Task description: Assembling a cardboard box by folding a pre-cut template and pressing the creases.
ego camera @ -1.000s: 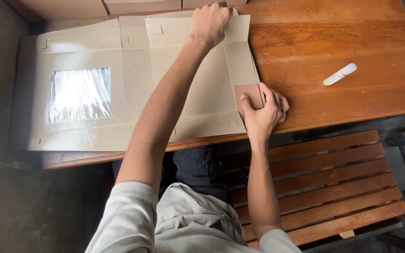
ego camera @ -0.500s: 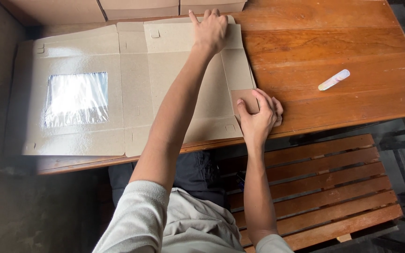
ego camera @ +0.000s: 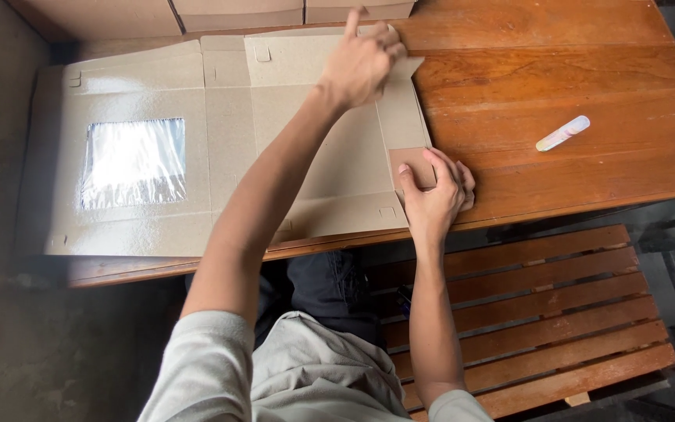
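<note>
A flat grey-brown box blank (ego camera: 220, 148) with a shiny window lies on the table (ego camera: 572, 70). Left hand (ego camera: 362, 66) pinches its two-o'clock flap; right hand (ego camera: 433, 191) presses open-palmed on the four-o'clock flap.

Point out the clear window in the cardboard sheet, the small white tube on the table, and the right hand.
clear window (ego camera: 134, 162), head view, middle of the shiny film.
white tube (ego camera: 562, 133), head view, mid-body.
right hand (ego camera: 433, 195), head view, back of the hand.

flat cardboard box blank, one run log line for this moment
left hand: lifts far-right flap | right hand: presses near-right flap | box blank: flat on wooden table
</note>
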